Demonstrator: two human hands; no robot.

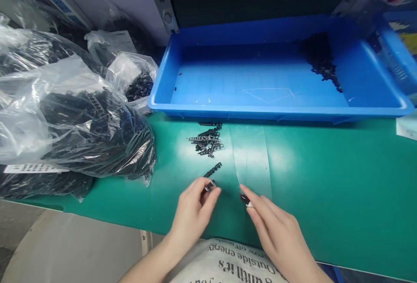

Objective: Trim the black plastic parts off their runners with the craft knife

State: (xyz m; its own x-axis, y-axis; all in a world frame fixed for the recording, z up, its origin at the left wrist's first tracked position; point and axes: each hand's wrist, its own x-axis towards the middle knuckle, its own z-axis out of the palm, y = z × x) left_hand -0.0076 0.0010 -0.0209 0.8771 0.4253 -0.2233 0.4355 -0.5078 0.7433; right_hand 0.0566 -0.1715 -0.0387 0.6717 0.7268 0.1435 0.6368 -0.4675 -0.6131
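Between the thumb and fingers of my left hand [195, 207] is a small black part [210, 185], just below a loose black toothed strip [213, 170] on the green mat. My right hand [272, 222] pinches another small dark piece [245, 199], with something white at its lower end. The two hands are apart, low over the mat. Beyond them lies a small pile of black strips [206, 140], some with ring shapes.
A long blue tray [228, 110] stands at the back, with black parts [321, 59] heaped at its right. Clear plastic bags [97, 118] full of black parts crowd the left of the green mat [342, 187]. A round stool [87, 248] is at the lower left.
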